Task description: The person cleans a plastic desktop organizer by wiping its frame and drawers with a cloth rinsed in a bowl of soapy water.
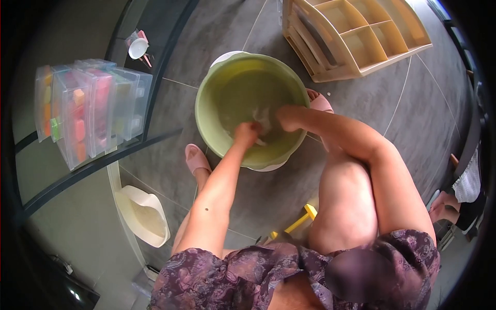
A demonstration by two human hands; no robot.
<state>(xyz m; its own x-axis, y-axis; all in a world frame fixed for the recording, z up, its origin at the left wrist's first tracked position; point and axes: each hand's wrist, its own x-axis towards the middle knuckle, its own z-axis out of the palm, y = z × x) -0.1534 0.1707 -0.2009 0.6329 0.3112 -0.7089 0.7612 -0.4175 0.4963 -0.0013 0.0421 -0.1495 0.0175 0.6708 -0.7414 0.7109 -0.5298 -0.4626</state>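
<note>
A large light-green basin (205, 124) of murky water stands on the floor between my feet. In the water lies a pale, whitish thing (262, 118), limp like a cloth; the water blurs its kind. My left hand (248, 134) is at its left side, fingers curled and closed, with a bit of something white showing just below them. On the other side, my right hand (289, 118) dips into the basin near the right wall. Its fingers point down into the water and are hidden, so their grip does not show.
A beige compartment rack (356, 46) stands beyond the basin at the right. Clear plastic boxes (93, 108) with colourful contents are at the left. A cream tub (144, 217) sits below them. A yellow bar (297, 222) lies near my legs. Another person's foot (443, 206) appears far right.
</note>
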